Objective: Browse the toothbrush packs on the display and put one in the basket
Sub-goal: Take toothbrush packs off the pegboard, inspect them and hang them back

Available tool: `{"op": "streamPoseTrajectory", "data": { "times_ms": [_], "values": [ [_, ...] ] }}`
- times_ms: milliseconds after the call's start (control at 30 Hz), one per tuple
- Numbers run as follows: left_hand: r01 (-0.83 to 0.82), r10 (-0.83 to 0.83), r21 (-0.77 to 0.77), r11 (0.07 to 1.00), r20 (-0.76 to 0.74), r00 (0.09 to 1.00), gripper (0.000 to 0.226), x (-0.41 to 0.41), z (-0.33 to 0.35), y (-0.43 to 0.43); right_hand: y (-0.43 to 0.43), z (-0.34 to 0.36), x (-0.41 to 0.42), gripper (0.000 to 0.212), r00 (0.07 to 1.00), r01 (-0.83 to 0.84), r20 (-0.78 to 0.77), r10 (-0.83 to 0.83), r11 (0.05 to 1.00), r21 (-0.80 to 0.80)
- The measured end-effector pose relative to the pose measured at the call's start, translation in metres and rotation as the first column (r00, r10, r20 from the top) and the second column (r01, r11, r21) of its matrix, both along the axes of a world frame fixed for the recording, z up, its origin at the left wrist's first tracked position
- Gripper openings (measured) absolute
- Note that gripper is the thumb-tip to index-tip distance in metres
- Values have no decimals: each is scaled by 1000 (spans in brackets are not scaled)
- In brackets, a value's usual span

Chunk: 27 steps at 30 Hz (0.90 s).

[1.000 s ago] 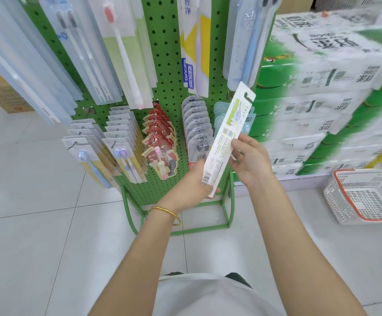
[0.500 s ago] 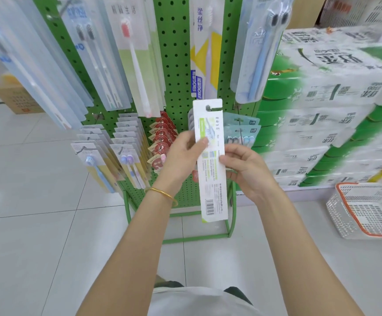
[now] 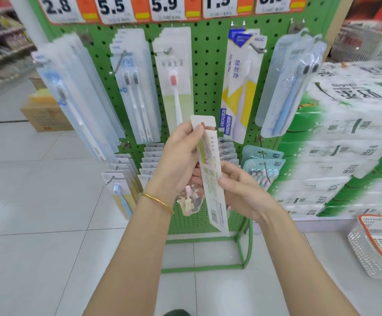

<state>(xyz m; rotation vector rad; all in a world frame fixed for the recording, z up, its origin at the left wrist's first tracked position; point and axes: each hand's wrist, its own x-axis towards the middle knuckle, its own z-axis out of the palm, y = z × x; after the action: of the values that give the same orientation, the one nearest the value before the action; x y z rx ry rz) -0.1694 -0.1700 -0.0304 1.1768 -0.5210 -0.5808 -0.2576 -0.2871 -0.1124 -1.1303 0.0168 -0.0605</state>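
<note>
Your two hands share one toothbrush pack (image 3: pixel 211 179), held upright in front of you. Your left hand (image 3: pixel 181 160) pinches its top corner between thumb and fingers, just under the hang tab, and your right hand (image 3: pixel 240 190) nips the right edge about halfway down. Both grips are light edge pinches on a long, slim card, so the bottom end with the barcode hangs free; if one hand lets go before the other tightens, the pack could pivot and drop to the floor tiles.

The basket (image 3: pixel 377 252) sits on the floor low at your right, well apart from the pack and partly cut off by the frame edge, so I cannot tell how much of its mouth is clear. Reaching it means a low sweep to the right; release too early and the pack may strike the orange rim and slide out.

Beyond your hands, the green pegboard display (image 3: pixel 208 71) is crowded with hanging packs. The lower rows sit just behind your fingers, and a careless turn could snag one or knock it off its hook.
</note>
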Motion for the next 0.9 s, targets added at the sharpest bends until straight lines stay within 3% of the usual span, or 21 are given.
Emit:
{"op": "streamPoseTrajectory", "data": {
  "times_ms": [67, 167, 267, 333, 433, 533, 733, 900],
  "values": [
    [17, -17, -39, 999, 11, 1000, 23, 7, 13, 4, 6, 13, 10, 82, 999, 0, 36, 2, 998, -57],
    [-75, 69, 37, 997, 145, 987, 15, 19, 26, 10, 16, 36, 27, 76, 978, 204, 78, -191, 956, -210],
    [-235, 209, 45, 971, 316, 925, 25, 30, 34, 18, 29, 60, 45, 57, 883, 463, 155, -444, 762, -452],
    [-270, 252, -2, 963, 362, 898, 28, 36, 40, 25, 41, 77, 55, 56, 802, 567, 214, -558, 598, -566],
    [-289, 278, -39, 956, 420, 864, 36, 47, 48, 30, 55, 91, 71, 61, 703, 655, 309, -640, 415, -632],
    [-300, 295, -67, 952, 469, 832, 25, 55, 53, 30, 61, 91, 83, 63, 633, 692, 366, -682, 288, -662],
    [-302, 304, -95, 949, 536, 787, 4, 64, 52, 27, 67, 90, 91, 62, 575, 708, 413, -707, 175, -684],
    [-294, 308, -114, 949, 540, 784, 12, 69, 51, 26, 67, 87, 97, 64, 572, 710, 438, -693, 151, -688]
  ]
}}
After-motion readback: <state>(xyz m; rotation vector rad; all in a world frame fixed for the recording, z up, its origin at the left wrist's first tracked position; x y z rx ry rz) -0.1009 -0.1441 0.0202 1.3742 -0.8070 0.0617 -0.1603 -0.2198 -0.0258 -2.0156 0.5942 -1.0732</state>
